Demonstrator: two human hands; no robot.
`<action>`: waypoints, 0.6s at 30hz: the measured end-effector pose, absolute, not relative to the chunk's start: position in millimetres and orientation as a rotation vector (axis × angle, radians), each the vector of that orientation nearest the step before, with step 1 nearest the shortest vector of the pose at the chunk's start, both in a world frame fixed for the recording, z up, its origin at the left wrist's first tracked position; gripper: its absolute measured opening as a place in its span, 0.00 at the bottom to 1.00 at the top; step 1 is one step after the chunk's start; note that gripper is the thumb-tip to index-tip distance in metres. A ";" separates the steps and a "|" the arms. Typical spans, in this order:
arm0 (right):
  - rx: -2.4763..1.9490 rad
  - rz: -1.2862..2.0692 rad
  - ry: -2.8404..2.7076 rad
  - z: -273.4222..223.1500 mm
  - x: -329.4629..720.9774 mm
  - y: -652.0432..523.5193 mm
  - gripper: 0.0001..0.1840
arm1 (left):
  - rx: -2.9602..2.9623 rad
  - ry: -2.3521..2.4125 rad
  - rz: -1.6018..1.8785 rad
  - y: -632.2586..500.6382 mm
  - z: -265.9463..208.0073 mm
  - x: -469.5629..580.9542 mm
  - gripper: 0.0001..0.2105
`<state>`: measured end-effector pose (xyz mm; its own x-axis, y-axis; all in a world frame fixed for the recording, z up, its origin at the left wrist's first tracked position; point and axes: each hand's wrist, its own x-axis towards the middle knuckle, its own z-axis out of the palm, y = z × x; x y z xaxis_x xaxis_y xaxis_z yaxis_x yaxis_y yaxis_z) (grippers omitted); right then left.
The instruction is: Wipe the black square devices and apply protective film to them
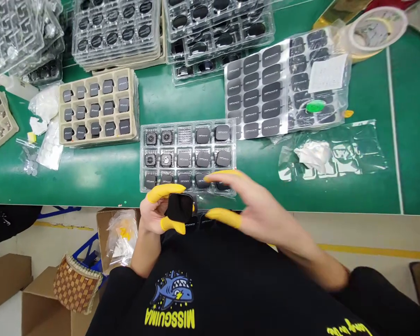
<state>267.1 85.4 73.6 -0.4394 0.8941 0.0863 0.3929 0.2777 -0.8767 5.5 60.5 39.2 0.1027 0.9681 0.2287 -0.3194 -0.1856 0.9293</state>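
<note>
My left hand [151,213], with yellow finger cots on, pinches a small black device with rounded square corners [179,207] by its edges; it looks like a smartwatch body with its dark glossy face up. To its right, my right hand [262,210] is apart from it, its cot-covered thumb and index finger spread with nothing between them. Just beyond both hands lies a clear plastic tray [185,135] with rows of similar square units. Most show a printed grey film; a few at its left show a bare round-centred back. Beneath the device, a film sheet is partly hidden.
A beige tray stack [135,109] with small dark pieces stands to the left. Behind are stacked clear trays [117,53] with round black parts. Sheets of dark film stickers [255,93] lie right of centre, near a tape roll [378,30] and a plastic bag with tissue [313,155].
</note>
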 end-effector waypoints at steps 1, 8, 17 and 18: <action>-1.093 1.242 -2.015 80.6 253.4 87.9 0.29 | 1.198 0.779 1.377 60.0 37.9 4.6 0.33; -1.107 1.692 -1.919 71.2 233.3 111.2 0.04 | 1.310 0.912 1.264 49.7 40.4 -8.8 0.25; -1.100 1.826 -1.708 58.2 234.9 123.3 0.11 | 1.611 0.690 1.084 59.4 52.3 -25.4 0.29; -1.097 1.839 -1.700 57.7 234.8 125.4 0.13 | 1.626 0.660 1.035 61.1 53.1 -26.0 0.29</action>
<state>234.8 125.4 57.7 -0.6095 0.7450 -0.2711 0.2121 -0.1763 -0.9612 -26.0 61.1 53.1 0.4738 0.8284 0.2987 -0.0792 -0.2978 0.9513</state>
